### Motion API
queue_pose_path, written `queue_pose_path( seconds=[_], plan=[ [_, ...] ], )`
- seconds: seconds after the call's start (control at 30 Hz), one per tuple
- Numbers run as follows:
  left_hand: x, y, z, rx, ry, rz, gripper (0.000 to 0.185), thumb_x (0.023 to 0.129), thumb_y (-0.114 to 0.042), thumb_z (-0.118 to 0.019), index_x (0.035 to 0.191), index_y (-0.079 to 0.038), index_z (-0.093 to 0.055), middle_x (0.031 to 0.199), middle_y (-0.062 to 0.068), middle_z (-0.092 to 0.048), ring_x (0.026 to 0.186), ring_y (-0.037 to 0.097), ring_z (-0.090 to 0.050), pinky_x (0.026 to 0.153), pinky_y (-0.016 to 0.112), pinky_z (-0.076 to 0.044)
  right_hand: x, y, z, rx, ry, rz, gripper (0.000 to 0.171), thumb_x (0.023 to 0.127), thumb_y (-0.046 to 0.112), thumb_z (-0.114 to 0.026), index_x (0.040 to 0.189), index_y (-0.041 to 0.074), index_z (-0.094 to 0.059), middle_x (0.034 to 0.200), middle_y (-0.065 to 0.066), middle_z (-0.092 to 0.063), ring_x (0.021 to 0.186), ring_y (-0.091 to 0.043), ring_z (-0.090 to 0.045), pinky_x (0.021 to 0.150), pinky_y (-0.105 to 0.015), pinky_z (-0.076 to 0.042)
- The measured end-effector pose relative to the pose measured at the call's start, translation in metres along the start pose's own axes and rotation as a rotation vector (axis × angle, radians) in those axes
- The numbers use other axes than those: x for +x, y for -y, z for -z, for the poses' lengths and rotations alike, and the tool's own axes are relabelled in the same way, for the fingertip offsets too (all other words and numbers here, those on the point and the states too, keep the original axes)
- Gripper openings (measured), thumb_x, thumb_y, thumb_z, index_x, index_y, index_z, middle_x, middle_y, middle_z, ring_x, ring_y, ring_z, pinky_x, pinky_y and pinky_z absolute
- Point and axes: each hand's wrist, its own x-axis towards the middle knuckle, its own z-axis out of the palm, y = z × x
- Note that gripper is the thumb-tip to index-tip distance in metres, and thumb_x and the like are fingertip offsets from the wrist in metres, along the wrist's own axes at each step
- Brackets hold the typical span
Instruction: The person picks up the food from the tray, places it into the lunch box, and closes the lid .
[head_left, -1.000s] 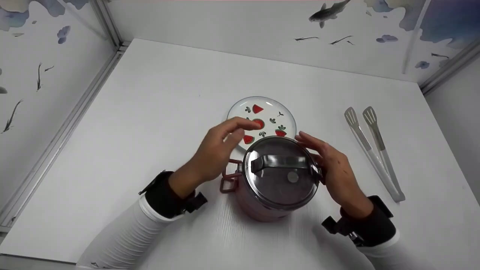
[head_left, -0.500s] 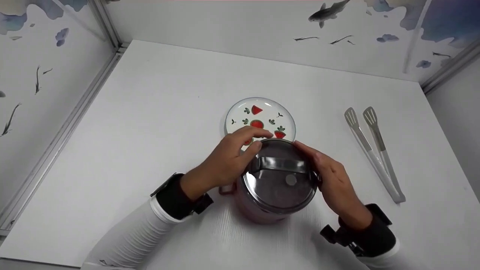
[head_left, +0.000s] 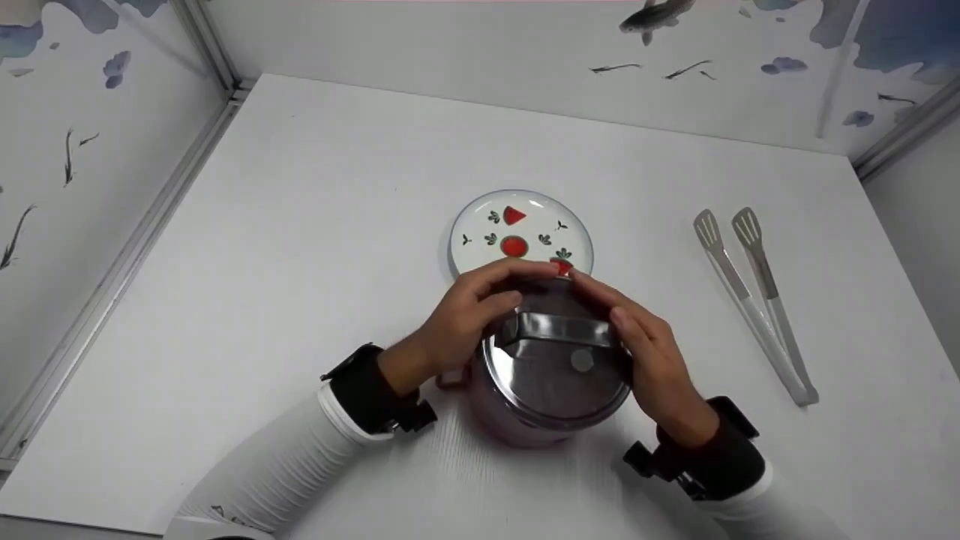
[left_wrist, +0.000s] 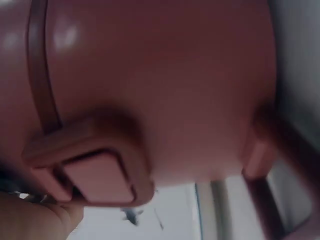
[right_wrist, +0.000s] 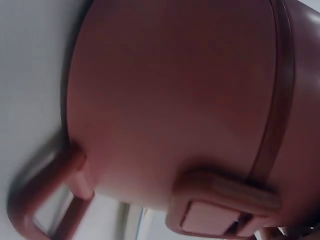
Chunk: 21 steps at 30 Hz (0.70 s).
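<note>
A dull red lunch pot (head_left: 506, 420) stands on the white table. Its dark, shiny lid (head_left: 544, 394) carries a strap-like handle (head_left: 562, 328). My left hand (head_left: 465, 319) curves round the lid's left rim, fingers reaching over the far edge. On the opposite side my right hand (head_left: 652, 360) holds the rim, its fingertips close to the left ones. The left wrist view shows a side clip (left_wrist: 100, 180) lying against the pot wall, above a loop handle (left_wrist: 260, 200). A matching clip (right_wrist: 207, 217) and loop handle (right_wrist: 22, 210) appear in the right wrist view.
Just behind the pot lies a round plate (head_left: 480, 217) with a watermelon pattern, partly covered by pot and hands. Slotted metal tongs (head_left: 769, 322) lie spread to the right. White panels (head_left: 450, 45) bound the table at the back and sides.
Both hands have moved inward onto the lid's rim, the left one travelling right and toward me. Their fingertips are now nearly together at the far edge. Pot, plate and tongs stay put.
</note>
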Motion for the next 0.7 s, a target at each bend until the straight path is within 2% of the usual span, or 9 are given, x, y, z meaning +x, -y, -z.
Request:
queue_pose_path(
  seconds=[0.1, 0.17, 0.33, 0.4, 0.53, 0.7],
  plan=[
    [0.001, 0.003, -0.003, -0.058, -0.018, -0.039, 0.042, 0.094, -0.008, -0.043, 0.13, 0.006, -0.06, 0.136, 0.024, -0.059, 0.133, 0.022, -0.054, 0.116, 0.039, -0.036, -0.002, -0.003, -0.002, 0.077, -0.027, -0.014, 0.043, 0.105, 0.003, -0.029, 0.141, -0.005, -0.051, 0.15, -0.015, -0.05, 0.145, -0.022, -0.041, 0.119, -0.027, -0.029],
    [0.001, 0.004, -0.004, -0.079, -0.031, -0.056, 0.043, 0.092, -0.007, -0.041, 0.128, 0.006, -0.061, 0.135, 0.022, -0.06, 0.134, 0.023, -0.054, 0.116, 0.039, -0.036, -0.001, -0.005, -0.004, 0.141, -0.041, -0.025, 0.043, 0.104, 0.003, -0.029, 0.14, -0.007, -0.052, 0.15, -0.015, -0.05, 0.145, -0.023, -0.04, 0.119, -0.028, -0.028],
    [0.0, 0.005, -0.004, -0.152, -0.051, -0.068, 0.045, 0.091, -0.006, -0.036, 0.124, 0.006, -0.063, 0.138, 0.024, -0.058, 0.136, 0.026, -0.052, 0.118, 0.041, -0.033, 0.001, -0.01, -0.008, 0.274, -0.059, -0.043, 0.043, 0.104, 0.003, -0.028, 0.136, -0.009, -0.053, 0.15, -0.017, -0.048, 0.146, -0.026, -0.039, 0.12, -0.032, -0.028],
    [0.0, 0.006, -0.005, -0.174, -0.056, -0.068, 0.045, 0.091, -0.005, -0.035, 0.123, 0.006, -0.063, 0.138, 0.027, -0.056, 0.136, 0.027, -0.052, 0.118, 0.041, -0.033, 0.002, -0.013, -0.009, 0.294, -0.063, -0.048, 0.043, 0.103, 0.003, -0.028, 0.135, -0.008, -0.055, 0.15, -0.017, -0.049, 0.146, -0.027, -0.038, 0.12, -0.033, -0.027],
    [-0.001, 0.009, -0.008, -0.172, -0.068, -0.066, 0.044, 0.092, -0.006, -0.034, 0.121, 0.005, -0.065, 0.138, 0.02, -0.06, 0.135, 0.027, -0.053, 0.118, 0.041, -0.033, -0.001, -0.015, -0.009, 0.333, -0.078, -0.051, 0.044, 0.103, 0.004, -0.028, 0.134, -0.006, -0.057, 0.15, -0.015, -0.05, 0.146, -0.027, -0.038, 0.12, -0.033, -0.028],
    [-0.003, 0.009, -0.011, -0.17, -0.069, -0.047, 0.044, 0.092, -0.008, -0.034, 0.119, 0.004, -0.067, 0.137, 0.013, -0.062, 0.135, 0.026, -0.053, 0.118, 0.041, -0.033, -0.006, -0.016, -0.014, 0.335, -0.137, 0.018, 0.046, 0.101, 0.001, -0.024, 0.132, -0.01, -0.056, 0.148, -0.021, -0.05, 0.145, -0.031, -0.04, 0.119, -0.035, -0.029]
  ],
)
